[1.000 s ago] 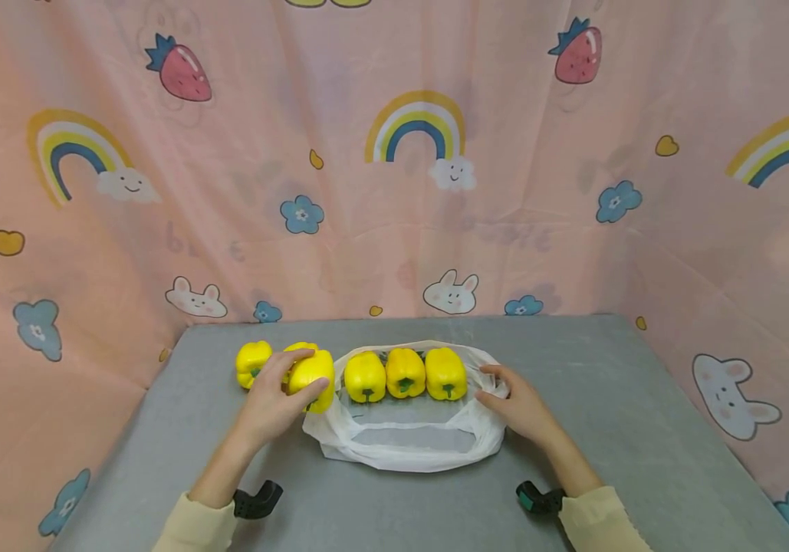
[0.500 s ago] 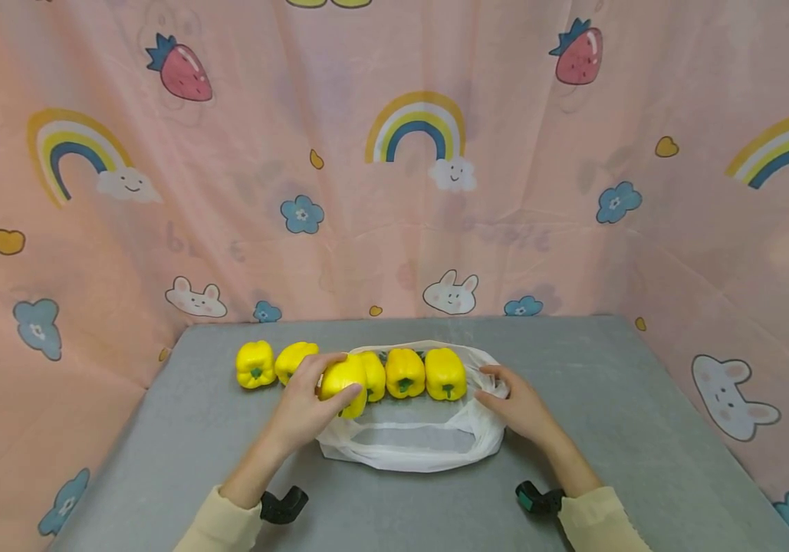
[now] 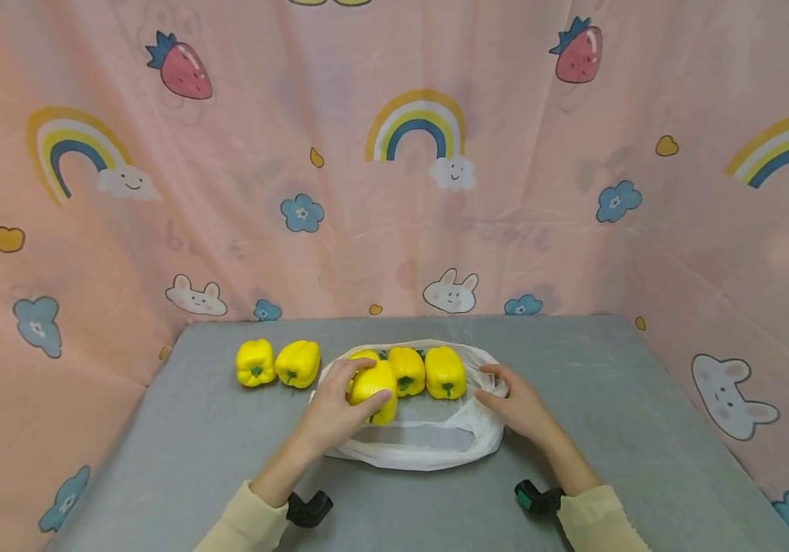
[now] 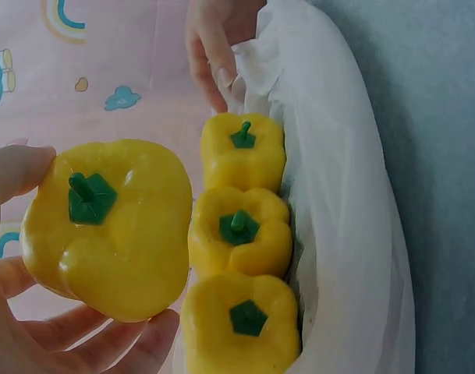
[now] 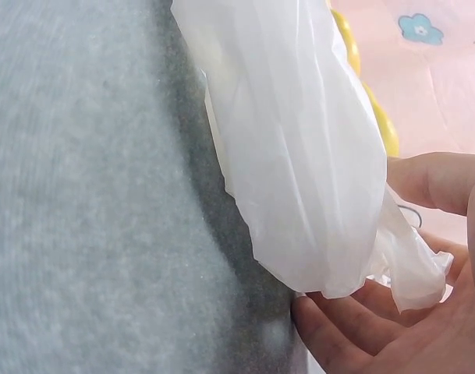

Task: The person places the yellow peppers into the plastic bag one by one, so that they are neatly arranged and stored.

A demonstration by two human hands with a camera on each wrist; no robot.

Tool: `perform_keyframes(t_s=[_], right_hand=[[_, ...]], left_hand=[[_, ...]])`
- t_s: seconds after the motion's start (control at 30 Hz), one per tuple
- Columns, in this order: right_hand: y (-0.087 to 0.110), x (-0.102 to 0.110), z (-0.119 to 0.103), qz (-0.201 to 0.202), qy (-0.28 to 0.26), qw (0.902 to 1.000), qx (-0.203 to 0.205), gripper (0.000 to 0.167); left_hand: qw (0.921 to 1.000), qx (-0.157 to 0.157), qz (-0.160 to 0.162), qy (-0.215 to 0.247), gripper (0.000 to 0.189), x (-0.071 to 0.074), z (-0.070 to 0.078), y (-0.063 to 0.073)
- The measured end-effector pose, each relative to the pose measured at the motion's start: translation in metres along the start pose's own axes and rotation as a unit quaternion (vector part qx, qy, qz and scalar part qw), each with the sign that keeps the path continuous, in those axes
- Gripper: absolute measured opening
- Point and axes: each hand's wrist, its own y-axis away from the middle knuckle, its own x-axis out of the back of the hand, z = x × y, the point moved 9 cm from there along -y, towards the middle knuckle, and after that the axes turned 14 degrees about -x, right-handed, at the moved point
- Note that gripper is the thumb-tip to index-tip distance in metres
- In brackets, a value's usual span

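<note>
My left hand (image 3: 335, 410) grips a yellow bell pepper (image 4: 136, 249), its green stem showing in the left wrist view, and holds it over the open mouth of a white plastic bag (image 3: 429, 458). Three more yellow bell peppers (image 3: 445, 372) stand in a row at the bag's far side. The leftmost of them is partly hidden behind the held one in the head view. My right hand (image 3: 514, 402) holds the bag's right edge, with thumb and fingers on either side of the crumpled plastic (image 5: 315, 195).
Two yellow bell peppers, one farther left (image 3: 255, 363) and one nearer the bag (image 3: 298, 363), lie on the grey table (image 3: 573, 360) outside the bag. A pink patterned curtain (image 3: 394, 253) stands behind the table and along its sides.
My left hand has carried the bell pepper rightward, from the bag's left edge to over its opening. Both peppers left on the table are now uncovered. The right hand stays at the bag's edge.
</note>
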Motion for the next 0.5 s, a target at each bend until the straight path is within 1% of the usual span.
perform_keyframes(t_s=[0.1, 0.5], right_hand=[[0.0, -0.001, -0.001, 0.0, 0.001, 1.0, -0.002, 0.055], [0.0, -0.001, -0.002, -0.003, -0.006, 1.0, 0.002, 0.055]], left_hand=[[0.9999, -0.007, -0.007, 0.005, 0.054, -0.007, 0.002, -0.002], [0.999, -0.015, -0.038, 0.015, 0.056, -0.035, 0.007, -0.001]])
